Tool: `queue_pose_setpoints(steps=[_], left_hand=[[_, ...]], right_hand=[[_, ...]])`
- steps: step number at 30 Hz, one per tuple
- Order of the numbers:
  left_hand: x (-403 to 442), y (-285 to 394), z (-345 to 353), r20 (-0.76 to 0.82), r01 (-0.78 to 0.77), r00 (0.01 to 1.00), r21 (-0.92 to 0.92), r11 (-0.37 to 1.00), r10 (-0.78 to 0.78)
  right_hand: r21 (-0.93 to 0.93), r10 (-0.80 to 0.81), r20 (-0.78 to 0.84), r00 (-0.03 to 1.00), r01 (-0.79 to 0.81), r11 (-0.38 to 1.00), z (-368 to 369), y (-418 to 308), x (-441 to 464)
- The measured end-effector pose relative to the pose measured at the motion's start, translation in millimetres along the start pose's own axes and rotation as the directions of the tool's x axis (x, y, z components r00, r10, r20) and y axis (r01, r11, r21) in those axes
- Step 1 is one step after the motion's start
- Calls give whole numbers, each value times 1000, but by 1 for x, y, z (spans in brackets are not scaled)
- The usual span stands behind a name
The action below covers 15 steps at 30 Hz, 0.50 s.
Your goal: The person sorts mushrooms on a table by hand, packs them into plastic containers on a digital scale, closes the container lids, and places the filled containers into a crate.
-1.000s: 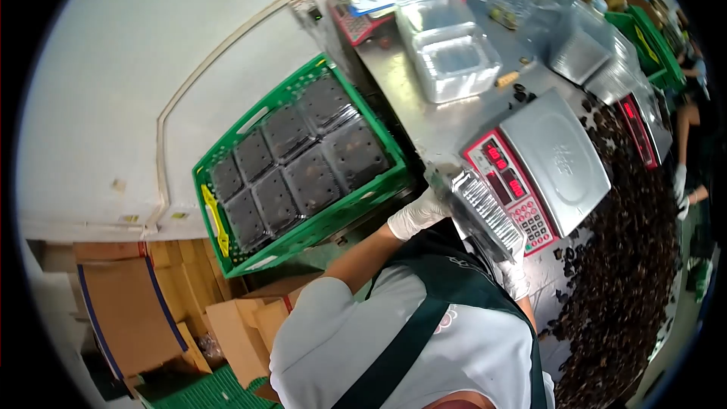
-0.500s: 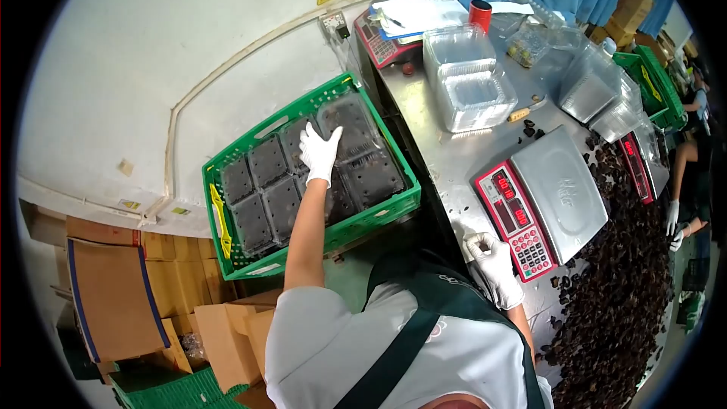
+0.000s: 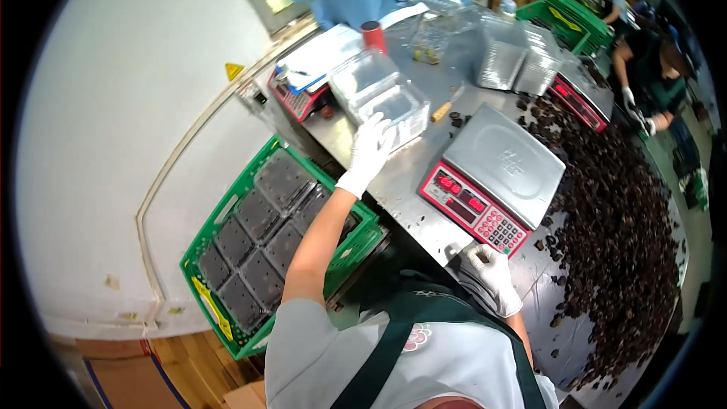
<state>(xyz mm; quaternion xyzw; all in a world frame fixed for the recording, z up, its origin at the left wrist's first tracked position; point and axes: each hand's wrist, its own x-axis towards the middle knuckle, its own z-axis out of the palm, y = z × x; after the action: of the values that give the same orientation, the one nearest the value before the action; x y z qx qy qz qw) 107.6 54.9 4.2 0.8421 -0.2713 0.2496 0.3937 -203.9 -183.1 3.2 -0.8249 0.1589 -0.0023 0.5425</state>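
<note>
In a white glove, my left hand [image 3: 369, 150] is at the near left side of a stack of clear plastic containers [image 3: 400, 106], fingers stretched out. Whether the fingertips touch the stack I cannot tell. My right hand [image 3: 494, 279], also gloved, stays low at the table edge by the keypad of a red and grey weighing scale [image 3: 496, 174]; its fingers are curled in towards the thumb, and nothing shows in them. Left of the table, a green crate [image 3: 356, 246] holds several clear boxes [image 3: 282, 180] with dark contents.
A heap of dark dried pieces [image 3: 613, 257] covers the table's right side. Behind are more clear containers [image 3: 501, 53], a red cup [image 3: 373, 36], a wooden-handled tool [image 3: 441, 112] and a second scale [image 3: 581, 98]. A gloved co-worker [image 3: 651, 83] works at the far right.
My left hand has moved from the boxes in the crate across to the container stack on the table. My view has turned to the right. My right hand keeps its curled pose.
</note>
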Motion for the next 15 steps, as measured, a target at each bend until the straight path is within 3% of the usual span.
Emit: queue_pose_setpoints(steps=[1,2,4,5,6,7,9,11,12,13,14,15], left_hand=[[11,12,10,58,-102,994,124,987,96],[17,15,20,73,-125,990,105,987,117],[22,12,47,201,-106,980,507,855,2],[21,-7,63,191,-122,982,616,778,2],[23,-11,63,283,-124,955,660,740,-92],[23,-23,66,311,-170,949,631,757,-47],[27,-49,76,267,4,947,546,837,-179],[34,-46,60,299,-32,951,336,941,-75],[45,-26,46,388,116,902,198,973,-187],[46,-49,53,369,73,910,299,951,-186],[44,-45,50,154,-53,988,275,960,10],[48,-11,38,180,-22,983,339,940,-42]], right_hand=[[22,16,-25,1000,-16,1000,-3,-5,-5],[31,28,-53,998,-26,999,-5,-2,-9],[20,45,-101,994,-43,999,-10,9,-18],[25,80,-131,988,-77,997,-11,19,-24],[39,97,-175,980,-91,995,-14,21,-30],[13,88,-186,979,-87,996,-16,22,-36],[-29,162,-194,968,-170,985,-23,24,-47],[-40,210,-216,954,-224,974,-30,17,-56],[-32,266,-208,941,-278,960,-35,11,-63],[-1,215,-232,949,-222,975,-32,27,-67],[-38,186,-249,951,-201,979,-34,26,-71],[-38,161,-260,952,-177,983,-35,32,-75]])
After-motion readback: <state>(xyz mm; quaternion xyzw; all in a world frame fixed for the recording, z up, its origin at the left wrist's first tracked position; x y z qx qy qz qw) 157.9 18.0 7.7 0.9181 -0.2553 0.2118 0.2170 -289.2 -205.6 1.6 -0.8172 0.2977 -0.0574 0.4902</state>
